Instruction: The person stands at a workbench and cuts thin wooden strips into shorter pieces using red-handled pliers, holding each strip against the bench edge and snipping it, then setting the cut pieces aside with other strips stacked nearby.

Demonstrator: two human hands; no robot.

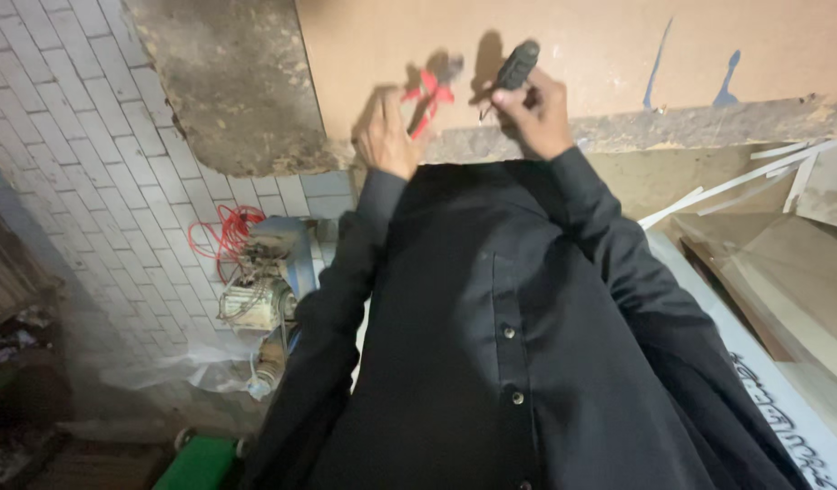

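Seen from above, the right hand (pixel 533 113) is closed around a dark tool (pixel 514 66) with a thin metal tip pointing down toward the board (pixel 572 45). The left hand (pixel 386 138) lies beside it with fingers loosely curled, its fingertips at the red-handled pliers (pixel 427 93); whether it grips them cannot be told. Both hands sit at the near edge of the tan board, which is the surface, and the pliers lie on it just left of the dark tool. Black sleeves and a buttoned black shirt (pixel 491 345) fill the middle below the board. Left of the board is a rough grey slab (pixel 237 82), then a white tiled wall. Below the slab sits a motor (pixel 255 299) with red wires (pixel 220 234). Right of the board lie wood offcuts (pixel 781 263).
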